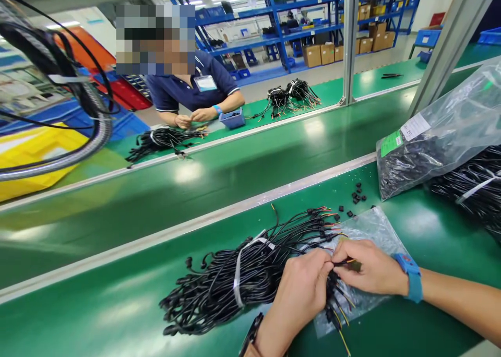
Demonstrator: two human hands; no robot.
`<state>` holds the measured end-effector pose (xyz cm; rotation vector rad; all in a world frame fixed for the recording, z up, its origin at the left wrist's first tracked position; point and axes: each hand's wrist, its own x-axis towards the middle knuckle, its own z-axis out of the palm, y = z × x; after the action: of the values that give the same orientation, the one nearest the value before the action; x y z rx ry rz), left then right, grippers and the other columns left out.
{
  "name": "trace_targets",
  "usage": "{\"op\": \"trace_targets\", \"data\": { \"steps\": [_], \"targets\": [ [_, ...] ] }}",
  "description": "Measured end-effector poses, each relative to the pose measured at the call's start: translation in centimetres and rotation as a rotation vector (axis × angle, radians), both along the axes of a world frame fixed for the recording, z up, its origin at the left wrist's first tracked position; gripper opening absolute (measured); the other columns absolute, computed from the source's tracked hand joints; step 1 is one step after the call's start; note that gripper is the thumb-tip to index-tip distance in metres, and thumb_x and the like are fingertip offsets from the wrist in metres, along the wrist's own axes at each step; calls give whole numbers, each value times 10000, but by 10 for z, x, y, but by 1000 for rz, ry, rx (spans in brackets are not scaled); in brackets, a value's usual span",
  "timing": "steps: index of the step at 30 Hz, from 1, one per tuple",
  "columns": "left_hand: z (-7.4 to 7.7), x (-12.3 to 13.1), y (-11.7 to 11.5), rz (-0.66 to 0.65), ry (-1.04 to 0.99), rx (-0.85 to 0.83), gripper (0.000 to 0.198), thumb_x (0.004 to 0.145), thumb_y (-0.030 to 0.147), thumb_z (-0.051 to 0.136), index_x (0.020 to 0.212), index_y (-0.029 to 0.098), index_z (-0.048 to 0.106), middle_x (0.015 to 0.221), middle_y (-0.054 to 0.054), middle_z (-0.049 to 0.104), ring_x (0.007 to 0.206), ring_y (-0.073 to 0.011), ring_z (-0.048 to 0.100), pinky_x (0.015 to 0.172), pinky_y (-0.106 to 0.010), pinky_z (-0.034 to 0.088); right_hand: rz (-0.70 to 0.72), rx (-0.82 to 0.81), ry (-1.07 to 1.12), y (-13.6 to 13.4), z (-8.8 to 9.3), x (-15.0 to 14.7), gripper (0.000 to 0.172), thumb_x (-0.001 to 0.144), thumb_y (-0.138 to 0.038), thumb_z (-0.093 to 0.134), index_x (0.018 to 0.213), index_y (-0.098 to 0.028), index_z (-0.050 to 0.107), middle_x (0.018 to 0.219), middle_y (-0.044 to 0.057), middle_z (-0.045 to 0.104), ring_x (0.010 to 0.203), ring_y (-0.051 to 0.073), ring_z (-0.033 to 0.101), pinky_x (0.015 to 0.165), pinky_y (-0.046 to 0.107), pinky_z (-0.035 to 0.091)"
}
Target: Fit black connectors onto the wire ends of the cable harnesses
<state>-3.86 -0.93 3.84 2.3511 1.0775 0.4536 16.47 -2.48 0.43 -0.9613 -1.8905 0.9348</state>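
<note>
the left hand (307, 281) and the right hand (370, 268) meet fingertip to fingertip, just beside the loose ends of a bundle of black cables (219, 294) on the green work surface (117, 310). between them is a thin cable end (346, 262), its orange and yellow wire tips showing in the hollow between the right thumb and forefinger and pointing to the right. the left thumb and forefinger are pressed together on the dark part of this end, with hardly any gap; the other left fingers curl under and are mostly hidden. the right thumb and forefinger come to a narrow pinch around the same end, close against the left fingertips. whether a small part sits inside the 2 pinches cannot be told, as the fingers cover it.

the bundle lies to the left of the hands, bound by a white tie (237, 276), with more coloured wire ends spreading out above and below the left hand. under the right hand a clear plastic bag (385, 234) lies flat. small black pieces (356, 196) are scattered above it, well apart from the fingers. further right stands a big clear bag of black parts (415, 164), beside another cable bundle (473, 190). a blue wristband (409, 276) circles the right wrist. across the line, a co-worker's hands (199, 116) are near a blue bin (232, 119).
</note>
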Motion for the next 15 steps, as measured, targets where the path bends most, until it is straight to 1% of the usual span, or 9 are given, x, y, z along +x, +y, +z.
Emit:
{"op": "trace_targets", "data": {
  "steps": [4, 7, 10, 15],
  "targets": [
    [9, -1, -2, -22, -14, -55, 235, 1031, 233, 384, 849, 213, 531, 784, -9, 607, 707, -150, 565, 630, -275, 362, 3, -11, -5, 0, 1, 1, 76, 886, -141, 605, 934, -198, 612, 855, 20, 678, 758, 160, 626, 688, 274, 462],
    [11, -1, -3, -15, -16, -63, 200, 1022, 234, 407, 874, 214, 539, 814, -17, 610, 739, -158, 570, 648, -278, 374, 15, -23, -7, 0, 2, 2, 75, 892, -141, 600, 940, -198, 610, 865, 21, 679, 767, 160, 630, 689, 271, 461],
    [8, -2, -1, 3, -23, -61, 192, 1017, 214, 411, 866, 216, 529, 815, -15, 611, 735, -154, 568, 644, -277, 371, 17, -31, -11, 0, 3, 2, 70, 902, -149, 601, 951, -198, 612, 892, 28, 693, 788, 163, 642, 695, 271, 465],
    [-1, -1, 0, 21, -51, -5, 212, 1002, 178, 402, 814, 215, 493, 756, -5, 591, 678, -144, 548, 604, -271, 347, 10, -33, -16, -2, 1, 1, 50, 922, -164, 606, 952, -201, 618, 910, 29, 711, 809, 168, 657, 725, 281, 474]
  ]
}}
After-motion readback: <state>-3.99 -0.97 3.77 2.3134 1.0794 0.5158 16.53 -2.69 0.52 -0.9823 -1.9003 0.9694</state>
